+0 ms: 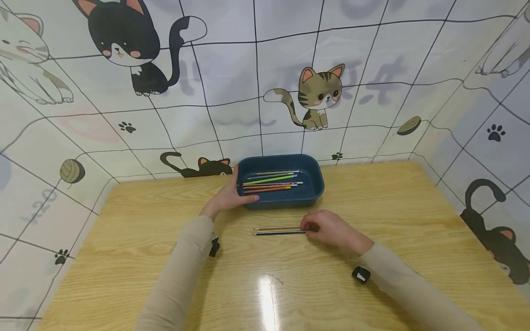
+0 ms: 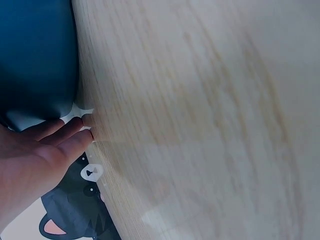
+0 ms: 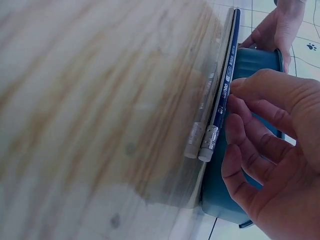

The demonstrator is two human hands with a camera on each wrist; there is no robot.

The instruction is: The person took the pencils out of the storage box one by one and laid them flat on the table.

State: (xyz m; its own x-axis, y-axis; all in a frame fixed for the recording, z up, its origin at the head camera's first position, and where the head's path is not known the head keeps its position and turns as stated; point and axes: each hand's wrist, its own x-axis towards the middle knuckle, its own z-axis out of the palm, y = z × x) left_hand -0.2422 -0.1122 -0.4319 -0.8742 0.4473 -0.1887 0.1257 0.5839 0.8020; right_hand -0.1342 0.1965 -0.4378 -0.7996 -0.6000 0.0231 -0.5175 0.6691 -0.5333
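Observation:
A dark blue plastic bin [image 1: 285, 203] stands at the back of the table with several pencils [image 1: 271, 178] in it. My left hand [image 1: 229, 196] holds the bin's left end, thumb over the front rim; in the left wrist view its fingers [image 2: 70, 137] lie by the bin's outer corner. In front of the bin, a navy pencil [image 1: 279, 233] and a gold-coloured pencil [image 1: 276, 228] lie side by side. My right hand [image 1: 331, 228] is at their right ends. Its thumb and index finger pinch the navy pencil [image 3: 225, 82] near the eraser end in the right wrist view.
The wood-grain table [image 1: 136, 243] is glossy and reflects light. Behind it and at both sides rises a sheet [image 1: 232, 92] printed with cats and grid lines. Small black devices [image 1: 361, 275] sit at both wrists.

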